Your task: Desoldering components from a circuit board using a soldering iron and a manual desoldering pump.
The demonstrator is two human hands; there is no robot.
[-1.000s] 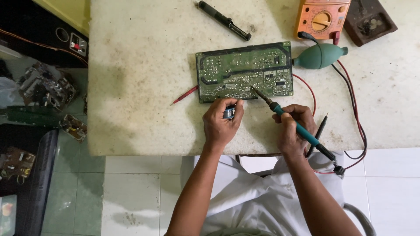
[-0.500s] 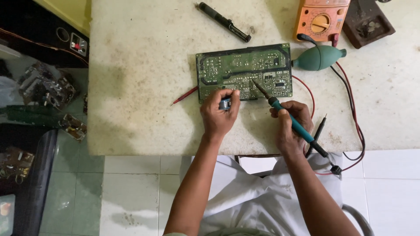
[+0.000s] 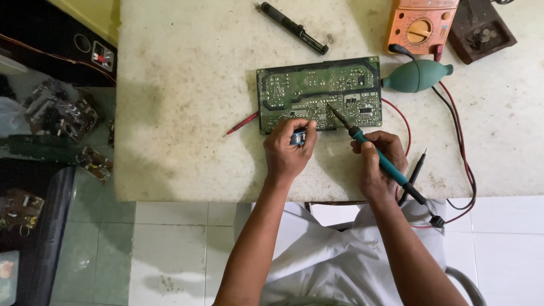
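A green circuit board [image 3: 317,90] lies solder side up on a pale stone table [image 3: 187,113]. My right hand [image 3: 377,164] grips a soldering iron [image 3: 374,150] with a teal handle, and its tip touches the board's lower middle. My left hand [image 3: 286,150] is closed around a small solder spool [image 3: 297,137] at the board's near edge, fingertips resting on the board.
An orange multimeter [image 3: 419,25] and a dark brown block [image 3: 481,31] sit at the far right, with a teal rubber blower bulb [image 3: 416,76] beside the board. A black pen-shaped tool [image 3: 292,26] lies at the back. Red and black probe leads [image 3: 459,141] trail right. Scrap boards [image 3: 56,113] litter the floor left.
Both hands have shifted slightly toward the board; the iron's tip has slid a little to the left along the lower middle, and the left hand with the spool has closed in on the board's edge.
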